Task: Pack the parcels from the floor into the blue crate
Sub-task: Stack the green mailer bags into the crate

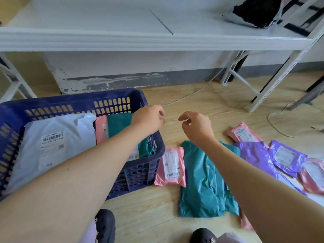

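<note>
Both hands are hovering mid-frame, fingers loosely curled and gripping nothing: the left hand (149, 120) over the right corner of the blue crate (136, 174), the right hand (196, 126) beside it. Below the right hand, at lower centre, a crinkled teal parcel (201, 181) is lying flat on the floor, with a pink parcel (171, 166) at its left. Such glossy plastic mailers are likely handling light, limp and slick; pinching an edge should serve.

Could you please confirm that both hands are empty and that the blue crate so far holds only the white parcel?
Not quite. The head view shows the blue crate holding the white parcel plus a pink parcel and a teal parcel. The left hand and the right hand are indeed empty.
</note>
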The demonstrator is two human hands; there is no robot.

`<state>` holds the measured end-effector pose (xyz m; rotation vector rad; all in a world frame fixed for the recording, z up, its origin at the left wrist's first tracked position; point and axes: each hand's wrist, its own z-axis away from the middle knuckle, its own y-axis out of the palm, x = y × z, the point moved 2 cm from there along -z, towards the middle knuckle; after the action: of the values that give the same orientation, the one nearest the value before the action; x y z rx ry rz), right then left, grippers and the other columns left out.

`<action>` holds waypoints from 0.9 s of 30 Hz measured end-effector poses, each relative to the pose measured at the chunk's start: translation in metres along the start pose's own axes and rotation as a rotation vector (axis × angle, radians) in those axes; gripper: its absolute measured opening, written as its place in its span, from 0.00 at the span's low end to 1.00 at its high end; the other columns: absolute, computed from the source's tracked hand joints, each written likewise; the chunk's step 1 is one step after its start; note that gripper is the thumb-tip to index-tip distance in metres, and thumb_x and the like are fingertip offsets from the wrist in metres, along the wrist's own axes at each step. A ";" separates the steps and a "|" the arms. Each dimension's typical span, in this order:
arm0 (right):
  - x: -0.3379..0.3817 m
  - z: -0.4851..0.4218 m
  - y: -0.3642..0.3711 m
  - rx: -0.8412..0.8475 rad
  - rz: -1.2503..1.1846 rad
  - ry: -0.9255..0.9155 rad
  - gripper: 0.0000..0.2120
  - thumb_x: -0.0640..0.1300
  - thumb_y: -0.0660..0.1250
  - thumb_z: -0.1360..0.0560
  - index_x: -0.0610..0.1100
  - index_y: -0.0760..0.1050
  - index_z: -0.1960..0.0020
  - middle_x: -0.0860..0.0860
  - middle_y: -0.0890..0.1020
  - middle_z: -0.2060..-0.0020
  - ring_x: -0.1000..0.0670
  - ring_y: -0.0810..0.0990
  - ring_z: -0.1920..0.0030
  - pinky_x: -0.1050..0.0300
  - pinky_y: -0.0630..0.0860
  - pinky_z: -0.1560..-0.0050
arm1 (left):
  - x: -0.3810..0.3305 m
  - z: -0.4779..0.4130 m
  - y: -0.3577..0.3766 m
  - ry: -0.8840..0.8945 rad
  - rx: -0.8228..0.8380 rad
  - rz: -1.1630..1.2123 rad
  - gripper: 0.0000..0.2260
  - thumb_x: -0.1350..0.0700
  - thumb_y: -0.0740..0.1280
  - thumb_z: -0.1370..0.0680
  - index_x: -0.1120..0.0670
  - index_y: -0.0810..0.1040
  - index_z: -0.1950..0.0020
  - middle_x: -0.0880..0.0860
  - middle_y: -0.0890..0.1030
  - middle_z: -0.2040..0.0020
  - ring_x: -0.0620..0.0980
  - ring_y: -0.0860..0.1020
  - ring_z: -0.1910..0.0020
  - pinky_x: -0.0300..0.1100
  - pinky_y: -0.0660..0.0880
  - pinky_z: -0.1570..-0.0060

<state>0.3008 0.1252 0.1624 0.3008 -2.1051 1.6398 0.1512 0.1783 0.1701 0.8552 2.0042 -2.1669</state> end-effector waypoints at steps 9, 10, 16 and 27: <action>-0.116 0.027 -0.021 0.030 -0.013 0.393 0.12 0.36 0.63 0.27 0.43 0.82 0.48 0.47 0.84 0.50 0.45 0.81 0.49 0.62 0.70 0.53 | -0.070 -0.006 0.084 0.162 0.171 0.005 0.10 0.56 0.62 0.24 0.49 0.78 0.44 0.48 0.80 0.46 0.51 0.77 0.48 0.41 0.71 0.56; -0.130 0.032 -0.018 0.038 -0.013 0.446 0.11 0.37 0.63 0.27 0.43 0.82 0.49 0.45 0.84 0.50 0.43 0.81 0.49 0.61 0.71 0.53 | -0.073 -0.007 0.097 0.150 0.211 0.019 0.10 0.56 0.62 0.24 0.49 0.78 0.45 0.48 0.80 0.46 0.51 0.77 0.47 0.41 0.71 0.55; -0.197 0.065 0.016 0.221 -0.095 0.787 0.12 0.39 0.61 0.26 0.40 0.82 0.50 0.42 0.83 0.56 0.40 0.81 0.51 0.53 0.78 0.47 | -0.082 -0.010 0.168 0.015 0.467 0.171 0.11 0.58 0.64 0.25 0.51 0.78 0.44 0.49 0.78 0.42 0.50 0.76 0.44 0.42 0.73 0.47; -0.226 0.097 0.086 0.535 -0.445 1.159 0.17 0.36 0.59 0.23 0.35 0.69 0.35 0.43 0.73 0.52 0.50 0.74 0.65 0.58 0.77 0.62 | -0.081 0.010 0.233 -0.120 0.907 0.084 0.26 0.54 0.64 0.22 0.53 0.60 0.26 0.56 0.67 0.29 0.58 0.78 0.43 0.45 0.76 0.50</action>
<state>0.4399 0.0320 -0.0376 -0.0470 -0.6835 1.4921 0.3117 0.1088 -0.0038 0.7976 0.8379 -2.9739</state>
